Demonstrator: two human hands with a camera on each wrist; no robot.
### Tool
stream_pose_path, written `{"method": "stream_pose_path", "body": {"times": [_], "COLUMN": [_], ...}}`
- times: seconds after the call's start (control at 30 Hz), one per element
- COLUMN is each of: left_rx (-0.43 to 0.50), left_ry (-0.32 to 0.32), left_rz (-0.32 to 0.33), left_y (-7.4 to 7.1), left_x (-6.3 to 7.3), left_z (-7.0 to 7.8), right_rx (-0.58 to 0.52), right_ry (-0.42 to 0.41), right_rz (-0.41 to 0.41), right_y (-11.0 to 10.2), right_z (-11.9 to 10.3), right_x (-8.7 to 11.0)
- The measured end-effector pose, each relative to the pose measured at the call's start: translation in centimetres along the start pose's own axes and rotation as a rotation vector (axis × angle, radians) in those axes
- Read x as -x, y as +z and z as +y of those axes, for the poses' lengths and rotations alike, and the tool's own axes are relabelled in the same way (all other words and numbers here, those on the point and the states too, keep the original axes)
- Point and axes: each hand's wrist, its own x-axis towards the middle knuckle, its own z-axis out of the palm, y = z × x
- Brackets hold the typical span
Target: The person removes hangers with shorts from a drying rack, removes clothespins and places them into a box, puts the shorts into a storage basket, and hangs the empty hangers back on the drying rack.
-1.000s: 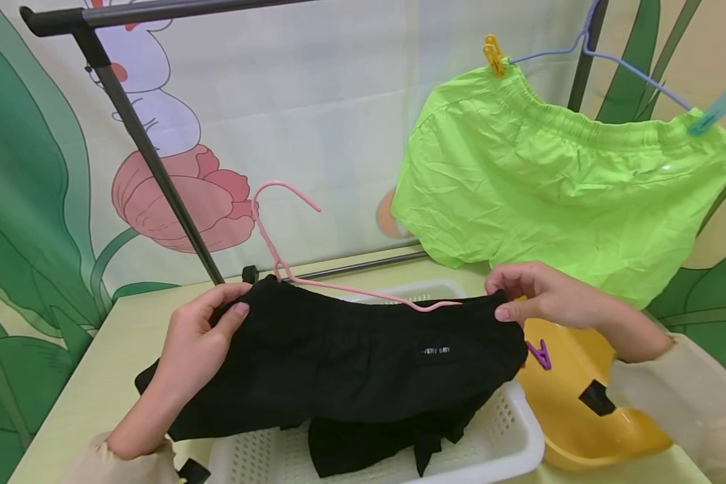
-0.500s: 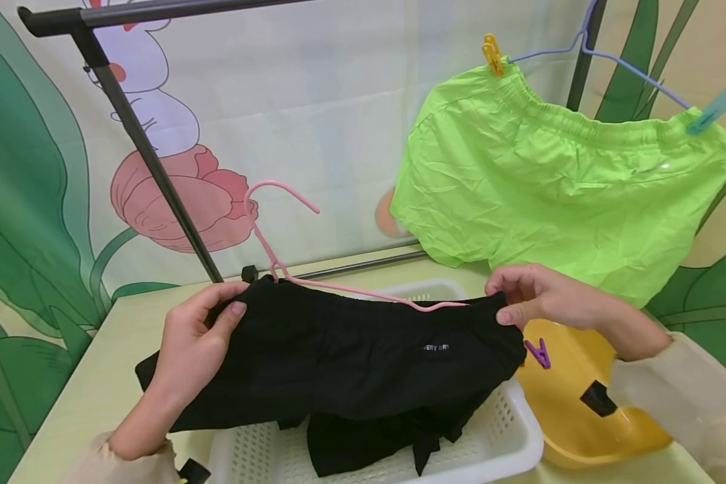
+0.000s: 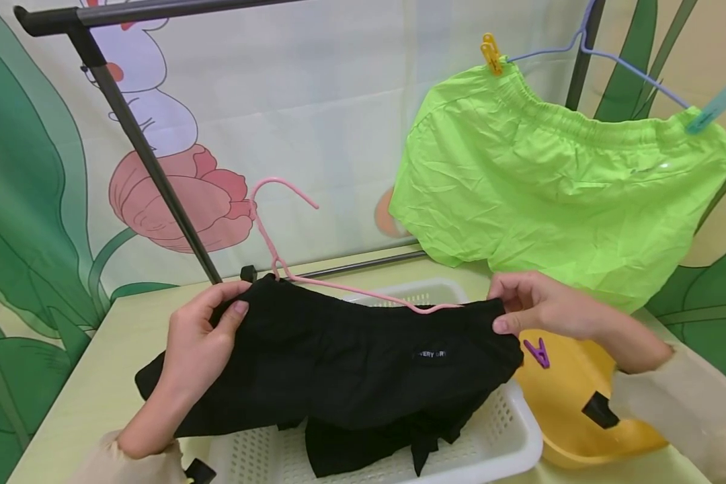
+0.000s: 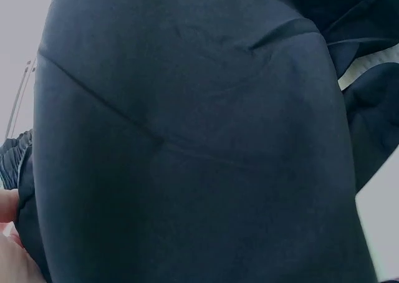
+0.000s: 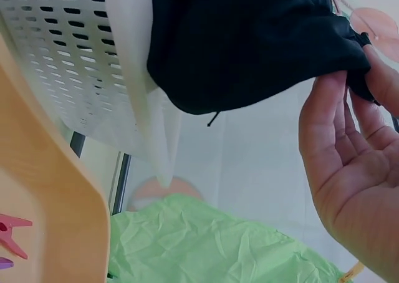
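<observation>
Black shorts (image 3: 363, 363) with small white lettering are stretched sideways between both hands, above a white basket. At the waistband's left end my left hand (image 3: 202, 343) pinches the cloth between thumb and fingers. My right hand (image 3: 544, 306) pinches the other end; the right wrist view shows its thumb and fingers on the black cloth's edge. A pink hanger (image 3: 351, 290) sits in the waistband, its hook standing up free and its lower part hidden inside the shorts. In the left wrist view the black cloth (image 4: 199, 139) fills most of the picture.
The white basket (image 3: 523, 447) holds more black cloth (image 3: 357, 450). Beside it, a yellow container (image 3: 571, 390) has a purple clothespin (image 3: 537, 353) in it. Bright green shorts (image 3: 556, 175) hang clipped to a blue hanger (image 3: 635, 67) at right. A black rack (image 3: 145, 154) stands behind.
The right hand dips slightly with its end of the waistband. The hanger's hook shifts a little, and the left hand stays almost in place, gripping the shorts throughout.
</observation>
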Motion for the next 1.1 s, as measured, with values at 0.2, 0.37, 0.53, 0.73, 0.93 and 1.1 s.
{"method": "stream_pose_path", "body": {"times": [0.2,0.37,0.53,0.73,0.93,1.1], "left_rx": [-0.041,-0.033,-0.048,-0.046,-0.043,-0.035], "left_ry": [-0.042,-0.059,-0.092,-0.096,-0.038,-0.017], "left_rz": [-0.003,-0.004,0.016,0.04,0.022,0.017], "left_y": [0.3,0.3,0.3,0.5,0.5,0.4], "left_x": [0.3,0.3,0.4,0.4,0.3,0.3], "left_z": [-0.1,-0.1,-0.2,-0.2,-0.4,-0.3], "right_rx": [-0.005,-0.075,-0.113,-0.112,0.098,0.231], "right_ry": [0.01,0.012,-0.006,0.017,0.116,0.103], "right_rz": [0.016,0.014,0.01,0.024,0.176,0.241], "right_y": [0.4,0.6,0.7,0.7,1.1,1.5], "right_z": [-0.1,0.0,0.3,0.6,-0.1,-1.1], "right_x": [-0.1,0.1,0.3,0.4,0.1,-0.5]}}
